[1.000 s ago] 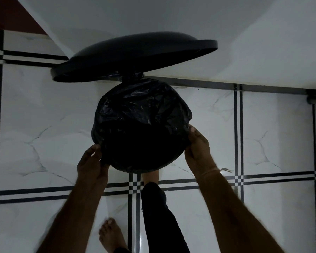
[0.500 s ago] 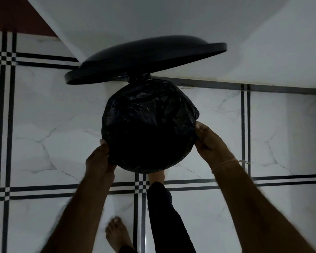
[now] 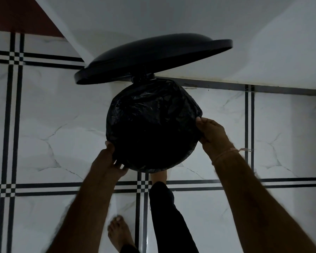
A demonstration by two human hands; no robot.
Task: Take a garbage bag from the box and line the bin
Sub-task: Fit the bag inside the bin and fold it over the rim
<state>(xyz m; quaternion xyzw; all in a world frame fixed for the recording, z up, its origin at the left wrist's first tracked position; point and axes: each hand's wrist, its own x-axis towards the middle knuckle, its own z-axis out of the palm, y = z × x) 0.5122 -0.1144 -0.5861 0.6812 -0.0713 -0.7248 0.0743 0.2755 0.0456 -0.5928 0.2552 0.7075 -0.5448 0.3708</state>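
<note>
The black garbage bag (image 3: 153,114) is already on the round bin (image 3: 164,166), which stands on the white tiled floor (image 3: 44,125) close to a white wall (image 3: 263,52). The bag is pulled over the top edge of the bin and hangs down inside, where it is too dark to see how deep it goes. The lid (image 3: 153,57) stands up at the back, and one foot (image 3: 159,177) is tucked under the front of the bin, likely pushing a pedal to keep the lid up. The left hand (image 3: 108,164) is at the near left edge of the bin with its fingers curled around the bag there, pinching it. The right hand (image 3: 211,132) is on the right edge and is closed on the bag too, with the thumb on top. The bag looks very thin, light and floppy, with lots of shiny wrinkles. It is probably slippery, so it could slide off the edge, and it could tear if pulled hard. I think the best place to hold it is just by the folded edge, with a little pinch of plastic in each hand, then tug it gently down the outside of the bin, a bit at a time all the way round. The back part near the lid hinge looks bunched and may need smoothing.
</note>
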